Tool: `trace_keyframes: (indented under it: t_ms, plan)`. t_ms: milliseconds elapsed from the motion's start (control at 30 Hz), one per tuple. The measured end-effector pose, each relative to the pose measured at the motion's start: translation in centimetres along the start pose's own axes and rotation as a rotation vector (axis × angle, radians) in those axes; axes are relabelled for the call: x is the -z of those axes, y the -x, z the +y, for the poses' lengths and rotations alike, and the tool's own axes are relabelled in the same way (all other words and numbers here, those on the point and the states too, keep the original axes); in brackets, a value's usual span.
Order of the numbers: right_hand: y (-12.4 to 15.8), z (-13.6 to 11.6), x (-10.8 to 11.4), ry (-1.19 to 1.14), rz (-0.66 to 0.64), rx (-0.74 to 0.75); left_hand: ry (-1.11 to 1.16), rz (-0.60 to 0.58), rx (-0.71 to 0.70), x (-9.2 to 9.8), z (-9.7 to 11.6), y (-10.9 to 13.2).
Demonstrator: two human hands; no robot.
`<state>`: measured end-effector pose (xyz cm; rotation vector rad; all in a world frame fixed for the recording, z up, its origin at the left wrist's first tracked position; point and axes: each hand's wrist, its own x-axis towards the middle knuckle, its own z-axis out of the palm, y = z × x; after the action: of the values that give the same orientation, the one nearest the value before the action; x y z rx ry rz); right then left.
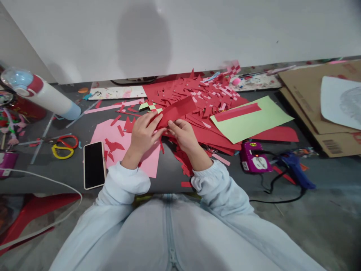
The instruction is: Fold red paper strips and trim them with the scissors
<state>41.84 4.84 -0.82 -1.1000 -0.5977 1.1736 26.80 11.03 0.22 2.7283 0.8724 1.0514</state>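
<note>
Between my two hands is a piece of red paper [180,108], raised above the table and tilted. My left hand [145,131] has its fingers closed on the paper's left part. My right hand [182,136] pinches the lower edge with thumb and fingers. Beneath my left hand lies a pink sheet [150,162] with red scraps [114,146] on it. Behind the held paper spreads a large heap of cut red paper [194,88], partly woven with pink checks. To its right rests a light green sheet [254,122] bearing a red strip [238,112].
A phone [94,165] and scissors with red and yellow handles [63,146] lie at left, near a white bottle [53,96]. At right are a purple box [255,158], a blue glue gun [296,169] with a black cord, and cardboard [307,101]. A white panel [197,34] stands behind.
</note>
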Motion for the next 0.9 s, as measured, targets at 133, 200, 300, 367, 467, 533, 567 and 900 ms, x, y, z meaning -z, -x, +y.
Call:
trace_keyframes:
  t_ms: [133, 200, 300, 367, 467, 533, 567, 900]
  plan:
    - [0.08, -0.05, -0.01, 0.018, 0.018, 0.019, 0.028, -0.022, 0.040, -0.22, 0.11, 0.26]
    - [0.13, -0.05, 0.05, 0.035, 0.019, 0.029, 0.033, -0.031, 0.053, -0.37, 0.08, 0.41]
    - [0.17, -0.03, 0.17, 0.052, -0.027, 0.029, 0.038, -0.049, 0.055, -0.49, 0.01, 0.49]
    - [0.17, -0.02, 0.24, 0.063, -0.045, 0.033, 0.046, -0.062, 0.059, -0.52, 0.01, 0.47]
    - [0.16, -0.04, 0.24, 0.075, -0.031, 0.050, 0.075, -0.055, 0.068, -0.58, 0.09, 0.39]
    - [0.15, -0.06, 0.20, 0.074, -0.020, 0.055, 0.109, -0.040, 0.078, -0.67, 0.17, 0.37]
    - [0.15, -0.07, 0.18, 0.073, -0.014, 0.056, 0.125, -0.030, 0.084, -0.71, 0.21, 0.36]
    - [0.15, -0.16, 0.23, 0.083, 0.104, 0.131, 0.170, -0.020, 0.113, -0.60, 0.44, 0.33]
